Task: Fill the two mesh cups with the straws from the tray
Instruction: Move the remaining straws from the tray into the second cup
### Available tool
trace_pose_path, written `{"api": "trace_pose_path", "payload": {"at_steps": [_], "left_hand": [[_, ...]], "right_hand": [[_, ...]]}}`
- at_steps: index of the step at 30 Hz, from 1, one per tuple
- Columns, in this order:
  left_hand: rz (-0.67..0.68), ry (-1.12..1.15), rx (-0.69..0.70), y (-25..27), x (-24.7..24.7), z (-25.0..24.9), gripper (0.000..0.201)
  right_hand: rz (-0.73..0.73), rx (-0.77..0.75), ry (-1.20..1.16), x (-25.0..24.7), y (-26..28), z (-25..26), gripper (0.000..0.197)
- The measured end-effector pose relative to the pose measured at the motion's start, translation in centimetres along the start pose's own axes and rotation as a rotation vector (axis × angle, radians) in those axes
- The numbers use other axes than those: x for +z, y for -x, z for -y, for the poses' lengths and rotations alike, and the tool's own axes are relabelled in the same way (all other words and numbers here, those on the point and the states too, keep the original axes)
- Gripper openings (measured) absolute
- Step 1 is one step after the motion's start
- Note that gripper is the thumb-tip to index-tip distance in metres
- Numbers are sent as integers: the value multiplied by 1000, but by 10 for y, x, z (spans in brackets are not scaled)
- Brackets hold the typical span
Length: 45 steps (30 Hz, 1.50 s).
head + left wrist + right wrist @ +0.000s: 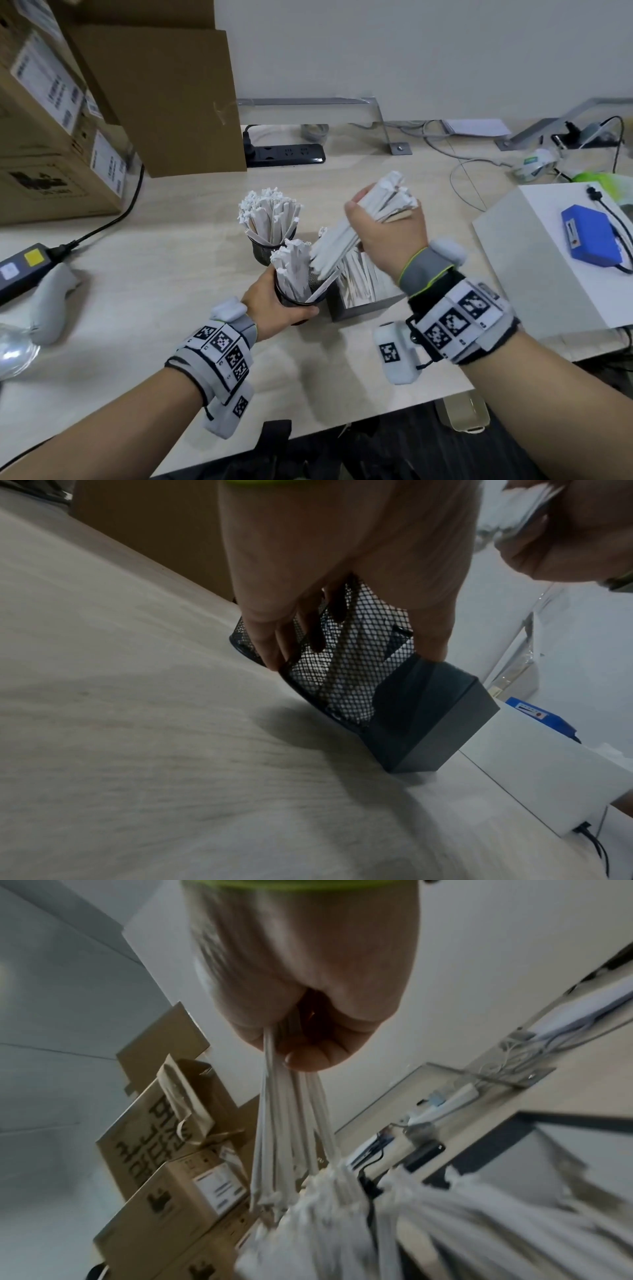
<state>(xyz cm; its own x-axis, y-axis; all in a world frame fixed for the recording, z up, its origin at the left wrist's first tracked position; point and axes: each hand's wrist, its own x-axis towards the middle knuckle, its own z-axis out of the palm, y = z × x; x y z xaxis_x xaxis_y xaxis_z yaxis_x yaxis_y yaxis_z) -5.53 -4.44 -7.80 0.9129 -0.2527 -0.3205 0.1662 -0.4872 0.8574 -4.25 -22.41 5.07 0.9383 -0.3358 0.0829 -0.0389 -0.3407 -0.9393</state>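
The likeliest slip, as I judge it, is a spill: the right hand [383, 233] is clenched round a thick bundle [359, 233] of paper-wrapped straws, and their lower ends point down-left at the near cup [298, 298], which already holds a fair bunch. If the bundle comes in at this slant, some ends could catch the rim or the straws already standing there and slide out onto the desk [154, 274] or back into the tray [363, 305]. A loose squeeze could also let single straws drop from the fan, since they splay out both above and below the fist. The cup itself looks tilted in the left-wrist view, its base edge against the tray's corner; the left hand [270, 308] has fingers and thumb curled round its mesh wall, so tipping seems unlikely unless the push is hard. The far cup [270, 246] stands just behind, packed with straws, and may be knocked by the bundle's swing. More straws lie in the tray, just right of the held cup and under the right hand.
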Motion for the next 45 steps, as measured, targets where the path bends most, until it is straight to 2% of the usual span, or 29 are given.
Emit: {"api": "trace_pose_path", "payload": {"at_steps": [1,3,5,6,7,9,14,17,20,22,25,28,30,33,35,36,39,41,45], "left_hand": [[-1,2,3,0,0,0,81],[14,-2,38,-1,0,1,78],[58,-18,71,-1,-1,3,61],[73,-35,78,1,-3,2,49],[79,-40,81,2,-4,3,41],[73,-24,87,3,-5,4,42],[61,5,61,2,-3,-1,52],[46,26,52,1,-5,-1,52],[11,88,45,-2,-11,3,56],[8,97,43,-4,-12,4,58],[3,76,45,-4,-11,6,53],[-35,69,47,-5,-11,8,60],[-37,47,41,-6,-11,9,59],[-12,-33,50,-6,-9,12,65],[1,-60,58,-7,-6,14,73],[0,-58,59,-6,-5,15,73],[-14,-7,64,-5,-6,10,67],[-18,20,73,-3,-8,7,61],[-9,-9,72,3,-11,7,49]], "right_hand": [[42,-20,69,10,4,-5,20],[263,-5,327,28,13,-21,22],[443,-10,560,40,25,-33,25],[445,-60,597,43,29,-37,34],[409,-118,612,45,31,-41,40],[310,-222,635,46,30,-44,38],[290,-256,621,50,23,-54,27],[301,-196,525,51,17,-60,31],[260,-117,541,47,11,-67,55],[339,-39,571,42,11,-65,61],[427,13,537,34,10,-65,52],[337,-78,529,23,9,-63,26],[229,-65,371,18,10,-56,24],[79,-42,-41,22,9,-31,31],[46,-40,-228,29,8,-20,33],[64,-29,-238,34,10,-17,34],[191,11,-38,49,21,-27,27],[232,-3,126,50,29,-40,33],[61,-292,226,41,27,-45,67]]}}
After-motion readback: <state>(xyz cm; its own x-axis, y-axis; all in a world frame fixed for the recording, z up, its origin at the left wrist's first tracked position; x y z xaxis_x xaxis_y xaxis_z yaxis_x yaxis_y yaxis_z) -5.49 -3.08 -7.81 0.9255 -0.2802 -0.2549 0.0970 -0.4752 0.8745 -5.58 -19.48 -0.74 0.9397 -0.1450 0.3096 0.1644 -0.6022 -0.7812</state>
